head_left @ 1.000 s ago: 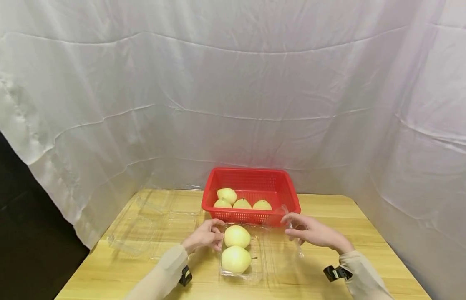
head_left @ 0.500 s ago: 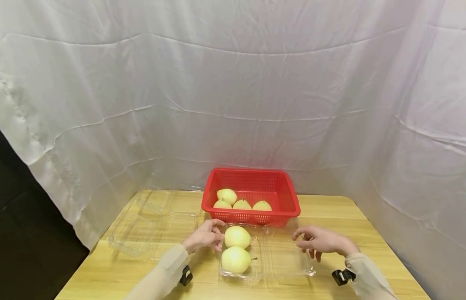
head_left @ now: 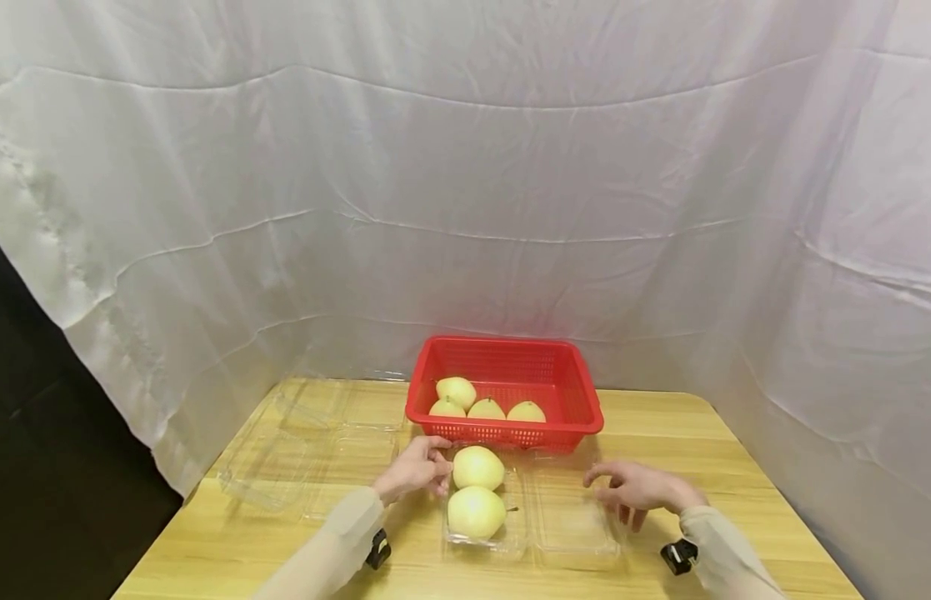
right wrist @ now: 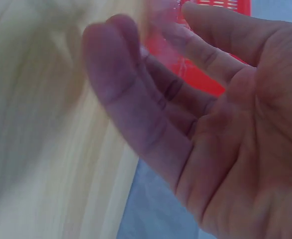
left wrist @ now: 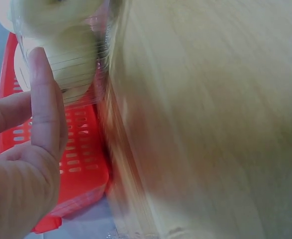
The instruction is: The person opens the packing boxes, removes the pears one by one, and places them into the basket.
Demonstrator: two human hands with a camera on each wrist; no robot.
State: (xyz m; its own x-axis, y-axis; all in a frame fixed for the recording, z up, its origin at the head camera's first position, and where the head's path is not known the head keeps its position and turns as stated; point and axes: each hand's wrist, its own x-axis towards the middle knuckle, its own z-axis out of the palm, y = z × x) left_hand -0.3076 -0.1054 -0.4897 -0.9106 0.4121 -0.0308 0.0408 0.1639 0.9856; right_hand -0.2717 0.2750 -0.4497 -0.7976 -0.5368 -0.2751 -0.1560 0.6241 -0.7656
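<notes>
A clear plastic clamshell box [head_left: 514, 533] lies unfolded on the table, with two yellow-green pears [head_left: 476, 512] in its left half. Its lid half [head_left: 573, 521] lies spread out to the right. My left hand [head_left: 416, 471] touches the left wall of the filled half near its far corner. In the left wrist view a straight finger [left wrist: 45, 109] lies against the clear wall, pears showing through it. My right hand [head_left: 633, 490] hovers at the lid's right edge, fingers loosely bent; in the right wrist view nothing sits between thumb and fingers [right wrist: 136, 109].
Behind the box stands a red plastic basket [head_left: 506, 432] with several pears [head_left: 456, 389] in it. More clear clamshell boxes [head_left: 266, 471] lie unfolded at the left of the wooden table [head_left: 698, 433]. A pale curtain [head_left: 510, 208] surrounds the table's back and sides.
The lid, raised in my right hand a second ago, has come down flat to the right and been let go. The right hand has moved slightly right and down. My left hand stays at the box.
</notes>
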